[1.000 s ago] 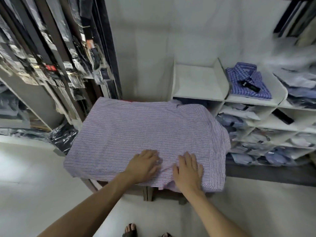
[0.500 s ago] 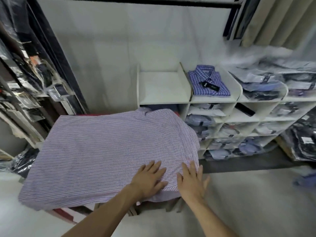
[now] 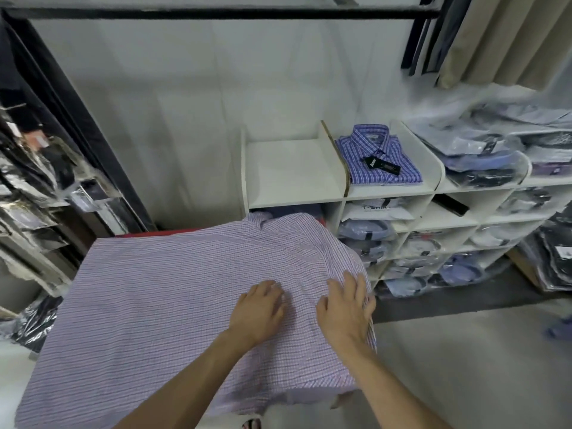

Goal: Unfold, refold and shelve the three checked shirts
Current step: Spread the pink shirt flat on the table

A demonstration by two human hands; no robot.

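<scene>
- Head view, looking down: both forearms reach in from six o'clock onto a lilac checked shirt spread flat, back up, over a worktop.
- The left hand lies palm down near the shirt's middle, its grip empty, fingers straight and loosely spread, pointing toward one o'clock.
- The right hand lies palm down just at its three o'clock side, close to the shirt's right edge, fingers straight and together; its grip also holds nothing, only pressing cloth.
- The worktop is almost wholly hidden by the shirt; only a red strip shows at its far edge.
- The shirt's collar points to twelve o'clock; its front and sleeves cannot be seen.
- At one o'clock stands a white shelf unit; a blue checked shirt, folded and tagged, lies in its top middle bay.
- The top left bay beside it holds nothing.
- Bagged shirts fill the bays toward three o'clock, blurred.
- Bare floor opens at four o'clock.
</scene>
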